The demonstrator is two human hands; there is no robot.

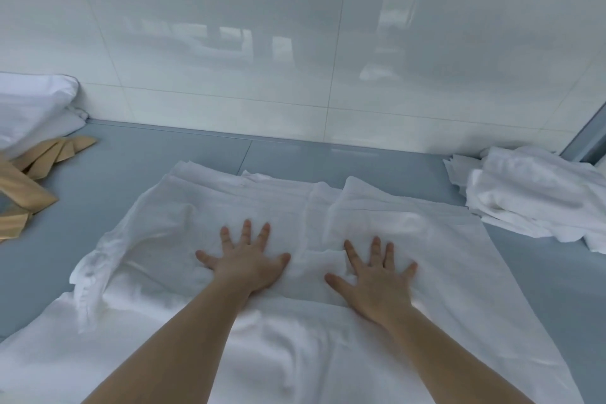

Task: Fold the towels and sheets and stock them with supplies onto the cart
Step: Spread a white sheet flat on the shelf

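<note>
Both grips spread flat: I'm pressing my left hand (247, 267) and right hand (377, 282) on the sheet (410, 239), smoothing outward before creasing.

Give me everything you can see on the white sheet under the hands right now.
The white sheet is thin, plain woven cloth, lying mostly flat on the grey table and running off the near edge of the view. Its far end shows layered, folded edges; the left side is bunched and wrinkled, and a crease runs down the middle. The left hand and right hand press on it palms down, fingers spread, gripping nothing. It appears separate from the crumpled white pile to the right.
</note>
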